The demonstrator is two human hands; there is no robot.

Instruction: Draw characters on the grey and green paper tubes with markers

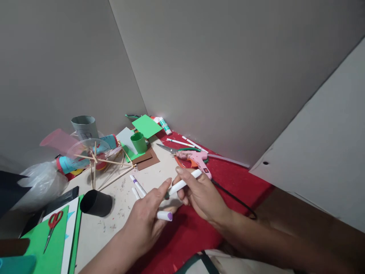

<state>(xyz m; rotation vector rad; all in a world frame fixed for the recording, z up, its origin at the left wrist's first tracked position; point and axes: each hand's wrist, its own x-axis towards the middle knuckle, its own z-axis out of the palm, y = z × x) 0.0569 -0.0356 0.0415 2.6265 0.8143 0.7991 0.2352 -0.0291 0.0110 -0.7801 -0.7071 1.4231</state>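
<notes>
My right hand (203,196) pinches a white marker (185,182) between thumb and fingers, with its far end tilted up to the right. The index finger of my left hand (145,213) reaches to the lower end of that marker. My left hand is closed around a white marker with a purple end (164,215), which sticks out beside the thumb. On the far side of this hand, a white pen barrel with purple print (138,185) and a plain white tip (135,193) show. How these join behind the fingers is hidden.
A pink glue gun (192,155) with a black cord lies beyond my right hand, by scissors (168,149). To the left stand a black cup (96,203), a wooden-stick frame (95,161) and a green cup (139,143). Red scissors (54,222) rest on green sheets. Walls enclose the table.
</notes>
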